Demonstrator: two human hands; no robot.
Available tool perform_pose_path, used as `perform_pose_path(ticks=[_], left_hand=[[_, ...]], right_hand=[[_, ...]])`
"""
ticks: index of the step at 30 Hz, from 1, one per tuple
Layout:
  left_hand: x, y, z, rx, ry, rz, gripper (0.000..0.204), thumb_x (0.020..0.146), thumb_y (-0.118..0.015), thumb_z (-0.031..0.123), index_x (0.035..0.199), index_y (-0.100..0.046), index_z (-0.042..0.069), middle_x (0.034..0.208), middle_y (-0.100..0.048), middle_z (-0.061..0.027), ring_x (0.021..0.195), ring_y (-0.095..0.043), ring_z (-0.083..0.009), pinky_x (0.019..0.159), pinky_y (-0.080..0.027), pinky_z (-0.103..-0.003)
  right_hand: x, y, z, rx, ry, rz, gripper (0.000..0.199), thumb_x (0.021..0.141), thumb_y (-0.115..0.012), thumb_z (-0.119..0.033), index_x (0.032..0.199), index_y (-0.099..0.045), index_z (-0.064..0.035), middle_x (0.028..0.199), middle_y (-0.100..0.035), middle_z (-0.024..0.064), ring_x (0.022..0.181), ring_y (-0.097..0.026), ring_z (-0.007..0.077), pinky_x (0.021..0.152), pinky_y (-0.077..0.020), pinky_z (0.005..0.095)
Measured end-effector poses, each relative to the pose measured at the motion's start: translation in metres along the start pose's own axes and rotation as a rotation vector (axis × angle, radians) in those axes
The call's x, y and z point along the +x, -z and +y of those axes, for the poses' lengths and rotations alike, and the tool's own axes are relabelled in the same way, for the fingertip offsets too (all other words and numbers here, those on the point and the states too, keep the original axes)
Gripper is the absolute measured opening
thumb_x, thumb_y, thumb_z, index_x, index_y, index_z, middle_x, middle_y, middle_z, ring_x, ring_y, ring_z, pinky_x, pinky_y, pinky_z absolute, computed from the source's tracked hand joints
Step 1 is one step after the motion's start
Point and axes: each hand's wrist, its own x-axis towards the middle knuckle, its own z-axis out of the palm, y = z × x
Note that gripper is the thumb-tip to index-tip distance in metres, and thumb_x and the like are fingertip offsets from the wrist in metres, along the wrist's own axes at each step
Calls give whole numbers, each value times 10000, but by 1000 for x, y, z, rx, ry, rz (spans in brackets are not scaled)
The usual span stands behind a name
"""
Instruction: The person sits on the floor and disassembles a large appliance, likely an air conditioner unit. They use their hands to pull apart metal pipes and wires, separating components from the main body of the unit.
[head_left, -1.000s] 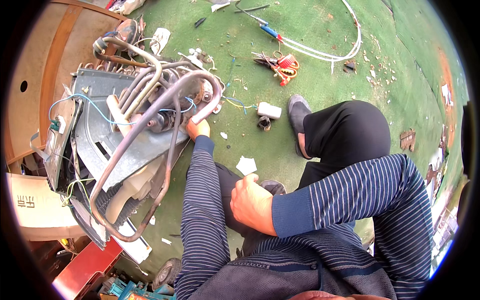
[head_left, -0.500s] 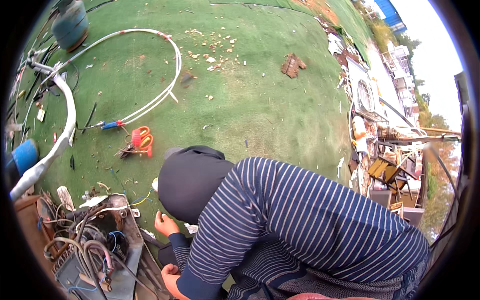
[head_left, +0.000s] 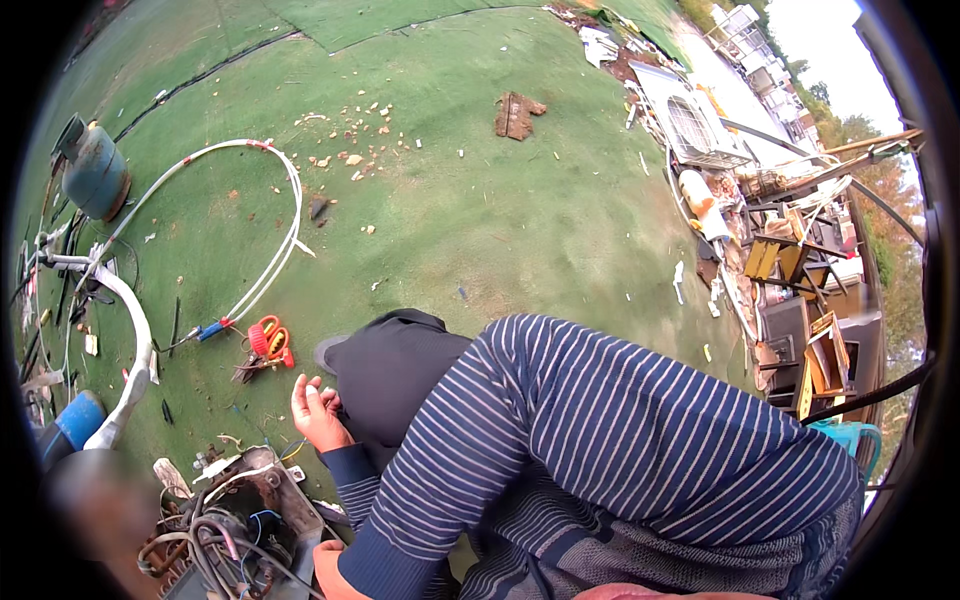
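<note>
My left hand [head_left: 320, 414] is raised past my dark-clad knee [head_left: 395, 370], fingers curled and fingertips pinched together. Whatever may lie between them is too small to make out. Lower down, my right hand [head_left: 328, 566] is closed beside an opened metal unit [head_left: 290, 500] full of bent tubes [head_left: 215, 530] and wires; my striped sleeve and the view's edge hide most of its fingers. A thin yellow wire [head_left: 292, 450] sticks out of the unit near my left hand. Just beyond that hand, a red-orange tool with looped handles [head_left: 268, 340] lies on the green ground covering.
A white hose loop [head_left: 297, 200] with a blue fitting [head_left: 212, 330] runs to a thick white-wrapped pipe [head_left: 138, 330]. Blue gas cylinders [head_left: 95, 175] stand left. Rubble [head_left: 353, 159] and a brown scrap [head_left: 516, 115] lie ahead. Discarded furniture [head_left: 790, 265] is piled right. A blurred patch covers the lower left.
My view has shifted, so the ground things sit lower and the unit is partly out of frame. My left hand has risen and its fingers have turned upward. The right hand stays near the unit.
</note>
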Motion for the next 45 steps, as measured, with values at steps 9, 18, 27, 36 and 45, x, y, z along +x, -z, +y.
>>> perform_pose_path(ticks=[9, 18, 27, 36, 45], left_hand=[[4, -21, -20, 362, -67, -155, 245, 1049, -560, 122, 1259, -629, 17, 1037, -697, -68, 702, -600, -81, 599, -482, -218], [14, -49, -23, 313, 132, -140, 264, 1062, -563, 237, 1277, -607, 91, 1019, -695, -44, 697, -627, -93, 577, -484, -231], [67, -84, -74, 679, 408, -262, 263, 1051, -577, 276, 1246, -613, 103, 982, -687, -41, 664, -615, -115, 548, -487, -252], [75, -95, -80, 844, 515, -253, 292, 1041, -579, 300, 1248, -616, 97, 983, -680, -40, 690, -601, -118, 581, -493, -264], [-11, -340, -111, 410, 236, -595, 424, 1062, -548, 217, 1463, -468, 106, 1112, -669, -54, 754, -610, -92, 667, -498, -243]], right_hand=[[-277, 86, 158, 139, -132, 195, 411, 784, -770, -294, 986, -653, 44, 827, -703, 196, 786, -703, 395, 659, -549, 493], [-460, 58, 200, 248, -792, 1269, 126, 916, -719, -101, 1015, -703, -24, 873, -683, 123, 806, -655, 299, 712, -520, 397], [-513, -28, 258, 921, -1094, 1981, 219, 1035, -627, -184, 1020, -693, 23, 829, -672, 17, 774, -612, 68, 694, -509, 260], [-506, -197, 353, 1309, -1461, 1691, 231, 983, -614, -190, 993, -704, 22, 817, -697, 37, 746, -616, 118, 712, -514, 318], [-518, -248, 281, 1172, -1289, 1496, 393, 950, -719, -249, 1229, -660, 22, 1003, -718, 74, 910, -648, 129, 814, -537, 315]])
